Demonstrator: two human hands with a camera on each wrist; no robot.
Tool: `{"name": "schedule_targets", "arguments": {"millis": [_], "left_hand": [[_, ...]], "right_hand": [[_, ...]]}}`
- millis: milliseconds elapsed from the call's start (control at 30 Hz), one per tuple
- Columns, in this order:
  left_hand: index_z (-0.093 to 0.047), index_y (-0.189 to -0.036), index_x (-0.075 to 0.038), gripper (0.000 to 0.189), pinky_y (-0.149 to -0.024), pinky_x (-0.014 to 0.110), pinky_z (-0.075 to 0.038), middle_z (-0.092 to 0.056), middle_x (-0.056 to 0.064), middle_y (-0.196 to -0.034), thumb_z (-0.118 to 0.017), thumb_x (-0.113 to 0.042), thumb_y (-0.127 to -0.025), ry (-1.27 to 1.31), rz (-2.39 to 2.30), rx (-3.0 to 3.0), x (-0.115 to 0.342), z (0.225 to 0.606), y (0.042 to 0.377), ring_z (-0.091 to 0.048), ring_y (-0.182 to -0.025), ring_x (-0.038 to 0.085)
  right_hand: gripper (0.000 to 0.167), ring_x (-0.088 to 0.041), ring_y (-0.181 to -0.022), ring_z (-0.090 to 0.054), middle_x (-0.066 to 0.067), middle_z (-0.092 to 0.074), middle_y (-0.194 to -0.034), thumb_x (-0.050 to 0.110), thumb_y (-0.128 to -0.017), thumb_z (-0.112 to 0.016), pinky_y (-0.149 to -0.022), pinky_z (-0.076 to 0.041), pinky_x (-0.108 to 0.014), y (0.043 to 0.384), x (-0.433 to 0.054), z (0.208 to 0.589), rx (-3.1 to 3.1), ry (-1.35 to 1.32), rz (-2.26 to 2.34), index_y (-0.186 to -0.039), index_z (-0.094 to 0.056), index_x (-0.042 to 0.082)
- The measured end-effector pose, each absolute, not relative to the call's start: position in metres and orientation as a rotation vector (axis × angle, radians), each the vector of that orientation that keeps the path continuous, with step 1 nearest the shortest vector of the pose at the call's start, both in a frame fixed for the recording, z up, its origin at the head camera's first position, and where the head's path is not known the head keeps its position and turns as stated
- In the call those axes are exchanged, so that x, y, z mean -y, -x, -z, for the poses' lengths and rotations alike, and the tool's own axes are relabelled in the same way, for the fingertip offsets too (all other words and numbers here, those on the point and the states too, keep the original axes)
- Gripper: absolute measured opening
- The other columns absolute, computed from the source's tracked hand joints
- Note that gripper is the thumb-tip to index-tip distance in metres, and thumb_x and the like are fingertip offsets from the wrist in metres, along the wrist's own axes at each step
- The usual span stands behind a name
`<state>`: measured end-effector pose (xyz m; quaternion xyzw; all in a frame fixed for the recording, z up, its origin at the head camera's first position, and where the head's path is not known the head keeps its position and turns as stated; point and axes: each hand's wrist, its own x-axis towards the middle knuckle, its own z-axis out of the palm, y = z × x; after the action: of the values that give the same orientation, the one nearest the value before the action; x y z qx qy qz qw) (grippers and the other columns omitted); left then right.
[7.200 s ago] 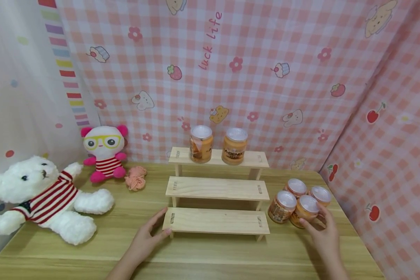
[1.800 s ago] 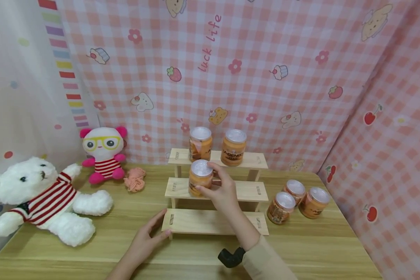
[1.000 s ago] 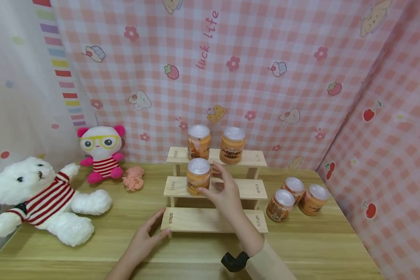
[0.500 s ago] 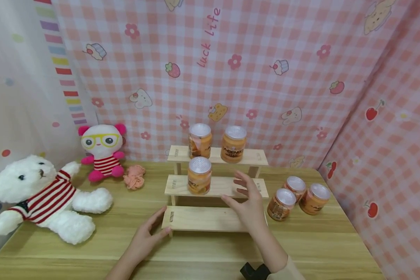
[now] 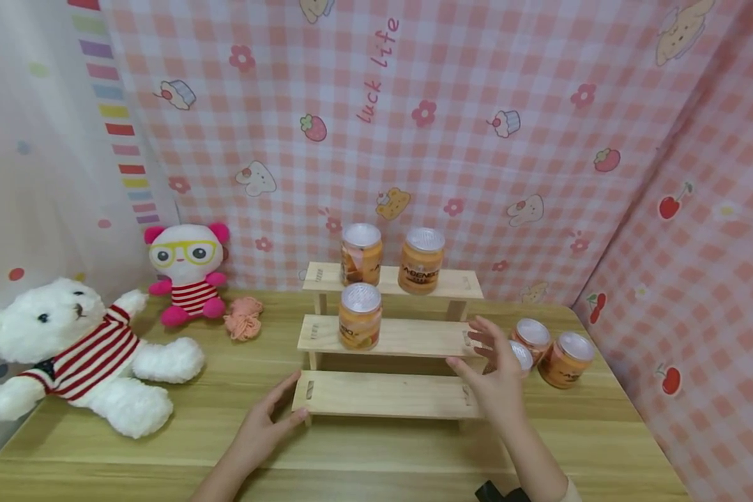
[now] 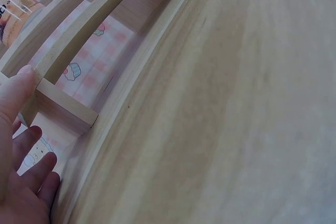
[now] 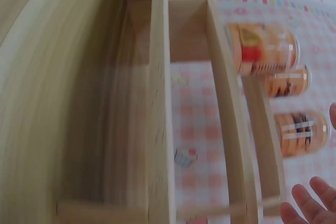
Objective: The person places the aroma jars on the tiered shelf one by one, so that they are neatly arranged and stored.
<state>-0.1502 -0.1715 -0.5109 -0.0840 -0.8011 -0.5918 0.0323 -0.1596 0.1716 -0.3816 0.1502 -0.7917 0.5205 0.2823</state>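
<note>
A three-tier wooden display stand [image 5: 423,338] stands on the table. My left hand [image 5: 260,425] holds the left end of its bottom tier, thumb at the front corner. In the left wrist view the thumb [image 6: 18,93] presses on the wood. One jar [image 5: 360,326] with orange contents and a clear lid stands on the left of the middle tier. Two similar jars stand on the top tier, a left jar [image 5: 360,259] and a right jar [image 5: 422,268]. My right hand [image 5: 500,387] hangs with spread fingers by the stand's right end, holding nothing, partly hiding a jar [image 5: 521,354].
Two more jars stand on the table at the right, a rear jar [image 5: 532,336] and an outer jar [image 5: 566,362]. At the left are a white teddy bear [image 5: 75,355], a pink panda plush [image 5: 188,272] and a peach yarn bundle [image 5: 244,319]. A checked curtain [image 5: 452,160] hangs behind.
My right hand took a jar from the right-hand group, set it on the middle tier and let go. It has since moved right toward the other jars. The left hand stays put.
</note>
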Motion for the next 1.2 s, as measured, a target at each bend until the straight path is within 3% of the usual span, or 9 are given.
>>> {"name": "schedule_targets", "arguments": {"millis": [200,467,533,733,900,1000,1200], "left_hand": [[-0.045,-0.144,-0.012,0.068,-0.107,0.052,-0.029,-0.045,0.016,-0.143,-0.075,-0.022,-0.084,0.242,1.829,2.470,0.171,0.511,0.151,-0.042,-0.128,0.035],[-0.045,-0.144,-0.014,0.068,-0.106,0.052,-0.030,-0.043,0.016,-0.144,-0.075,-0.024,-0.084,0.233,1.820,2.481,0.171,0.510,0.150,-0.041,-0.129,0.035],[-0.045,-0.144,-0.014,0.068,-0.107,0.052,-0.029,-0.043,0.015,-0.144,-0.075,-0.025,-0.084,0.232,1.823,2.482,0.170,0.510,0.150,-0.040,-0.130,0.036],[-0.045,-0.144,-0.015,0.068,-0.107,0.053,-0.028,-0.042,0.015,-0.145,-0.075,-0.024,-0.084,0.227,1.827,2.479,0.170,0.509,0.149,-0.038,-0.131,0.036],[-0.045,-0.144,-0.015,0.067,-0.107,0.053,-0.027,-0.041,0.015,-0.146,-0.075,-0.024,-0.084,0.228,1.825,2.481,0.170,0.509,0.150,-0.037,-0.132,0.037],[-0.046,-0.144,-0.015,0.067,-0.107,0.053,-0.027,-0.041,0.015,-0.145,-0.075,-0.024,-0.084,0.222,1.825,2.483,0.170,0.509,0.150,-0.037,-0.132,0.036],[-0.046,-0.144,-0.014,0.067,-0.107,0.053,-0.028,-0.042,0.014,-0.145,-0.075,-0.025,-0.084,0.225,1.823,2.480,0.170,0.509,0.149,-0.037,-0.132,0.036]], "right_hand": [[0.072,-0.019,-0.106,-0.057,-0.008,-0.059,-0.117,-0.014,-0.065,-0.081,-0.083,-0.048,-0.015,0.170,-0.209,0.403,2.113,-0.342,-1.312,-0.130,-0.051,-0.003],[0.073,-0.011,-0.108,-0.055,0.003,-0.060,-0.118,-0.012,-0.067,-0.081,-0.089,-0.042,-0.017,0.173,-0.253,0.417,2.158,-0.230,-1.290,-0.132,-0.051,0.001],[0.073,-0.007,-0.108,-0.053,0.002,-0.059,-0.118,-0.013,-0.068,-0.080,-0.088,-0.041,-0.016,0.173,-0.262,0.418,2.174,-0.181,-1.291,-0.133,-0.051,0.001],[0.073,-0.003,-0.111,-0.049,-0.018,-0.055,-0.124,-0.008,-0.072,-0.079,-0.089,-0.039,-0.010,0.174,-0.289,0.419,2.238,-0.097,-1.221,-0.137,-0.047,0.003],[0.074,-0.017,-0.115,-0.050,-0.019,-0.051,-0.130,0.005,-0.077,-0.081,-0.085,-0.040,-0.012,0.176,-0.308,0.421,2.330,-0.021,-1.177,-0.141,-0.043,0.007],[0.073,-0.026,-0.116,-0.048,-0.020,-0.053,-0.129,0.008,-0.077,-0.081,-0.089,-0.036,-0.015,0.177,-0.316,0.421,2.344,0.007,-1.138,-0.140,-0.044,0.005],[0.070,-0.005,-0.114,-0.045,-0.020,-0.054,-0.127,0.005,-0.077,-0.080,-0.097,-0.033,-0.017,0.181,-0.331,0.424,2.304,0.060,-1.145,-0.138,-0.046,0.002]]}}
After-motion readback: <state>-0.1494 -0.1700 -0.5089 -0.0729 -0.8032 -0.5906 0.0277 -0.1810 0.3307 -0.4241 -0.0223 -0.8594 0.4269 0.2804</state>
